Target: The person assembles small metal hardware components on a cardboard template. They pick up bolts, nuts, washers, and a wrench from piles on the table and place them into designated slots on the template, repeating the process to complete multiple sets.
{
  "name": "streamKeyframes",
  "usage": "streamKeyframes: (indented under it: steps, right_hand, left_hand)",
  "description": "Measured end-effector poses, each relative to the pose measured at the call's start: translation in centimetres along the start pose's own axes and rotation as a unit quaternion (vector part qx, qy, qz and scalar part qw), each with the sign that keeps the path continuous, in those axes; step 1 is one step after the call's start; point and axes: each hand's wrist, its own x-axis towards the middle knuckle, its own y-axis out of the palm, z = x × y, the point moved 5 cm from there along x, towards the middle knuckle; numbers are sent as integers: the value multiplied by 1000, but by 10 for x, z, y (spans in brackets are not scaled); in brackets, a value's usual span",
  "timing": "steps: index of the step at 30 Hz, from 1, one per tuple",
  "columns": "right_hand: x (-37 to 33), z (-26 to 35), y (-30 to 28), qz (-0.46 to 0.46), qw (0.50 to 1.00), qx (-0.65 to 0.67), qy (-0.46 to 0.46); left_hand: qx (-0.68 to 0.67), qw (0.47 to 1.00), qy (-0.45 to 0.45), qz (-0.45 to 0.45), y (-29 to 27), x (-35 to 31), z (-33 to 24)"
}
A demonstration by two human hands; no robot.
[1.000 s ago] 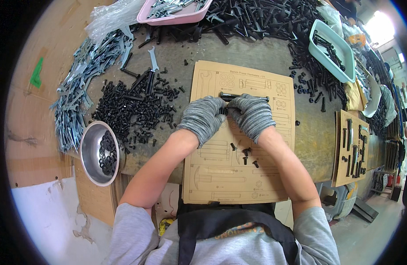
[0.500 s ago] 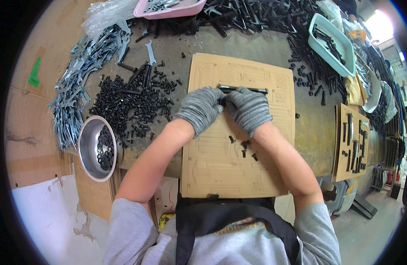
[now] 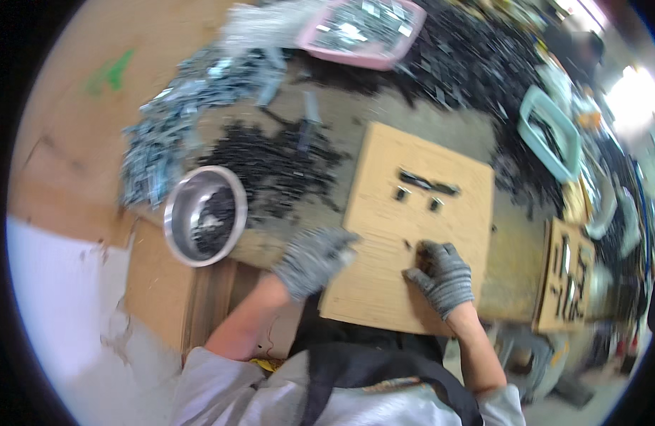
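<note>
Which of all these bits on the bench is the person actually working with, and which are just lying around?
In use:
- wooden board, under both gloved hands
- left hand, at the board's near left edge
- right hand, resting on the board
- small black parts set on the board

Lying about:
- steel bowl
- loose black heap
- pink tray
- second board

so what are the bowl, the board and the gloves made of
The bowl looks like polished steel: silvery, with bright reflections on its rim. The board looks like plywood or fibreboard: flat, pale tan, matt, with cut slots. The gloves on the left hand and right hand look knitted: speckled grey with ribbed cuffs.
</note>
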Motion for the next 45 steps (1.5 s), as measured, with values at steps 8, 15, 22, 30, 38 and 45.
streamKeyframes:
  steps: [8, 15, 22, 30, 38, 45]
  right_hand:
    - [103, 96, 67, 9, 985, 64, -158]
    - [154, 138, 68, -74, 968, 78, -225]
    - [288, 157, 68, -58, 986, -66, -141]
    - [350, 163, 78, 15, 986, -156, -55]
    - [345, 206, 87, 89, 977, -191, -41]
    - [384, 159, 100, 59, 992, -97, -58]
  left_hand:
    - [-69, 996, 31, 55, -39, -20, -24]
    - [-55, 994, -52, -74, -164, 31, 23]
    - [271, 920, -251, -132, -228, 170, 178]
    - [288, 889, -350, -64, -204, 236, 206]
    - [239, 894, -363, -107, -204, 244, 271]
    - [40, 945, -259, -195, -222, 239, 225]
